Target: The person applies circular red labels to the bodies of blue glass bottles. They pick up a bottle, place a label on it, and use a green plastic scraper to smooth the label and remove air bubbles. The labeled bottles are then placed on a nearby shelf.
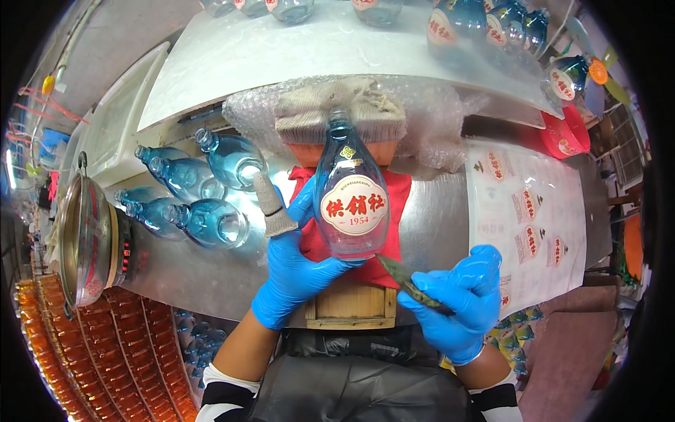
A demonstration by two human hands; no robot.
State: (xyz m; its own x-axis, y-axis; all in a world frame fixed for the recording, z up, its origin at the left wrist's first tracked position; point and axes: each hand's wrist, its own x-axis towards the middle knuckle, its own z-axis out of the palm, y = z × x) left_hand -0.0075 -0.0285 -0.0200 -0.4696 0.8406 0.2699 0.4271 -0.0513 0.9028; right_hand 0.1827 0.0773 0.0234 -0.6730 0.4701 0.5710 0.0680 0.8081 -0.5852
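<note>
Left hand [292, 271], blue glove, cloth sleeve on one finger, fingers curled around the lower left side of the bottle [350, 190]. The bottle is clear blue glass with an oval red-and-white label, lying neck away from the person on a red cloth [398, 211] over a wooden block [350, 306]. Its neck rests against a padded cloth roll [341, 112] wrapped in bubble wrap [439, 123].

Right hand [457, 299], blue glove, fingers closed on a dark flat tool [408, 283]; the tip lies just beside the bottle's base.

Left of the work: five unlabelled blue bottles [190, 193] lying in a cluster on the table [436, 218], a shiny metal sheet. Farther left, a steel pot [83, 239]. Right: a sheet of labels [531, 225] flat on the table, near the right hand. A red basket [562, 137] lies beyond it.

Behind, a white shelf [281, 49] carries labelled bottles [492, 24]. Orange crates [105, 352] stand at lower left.
</note>
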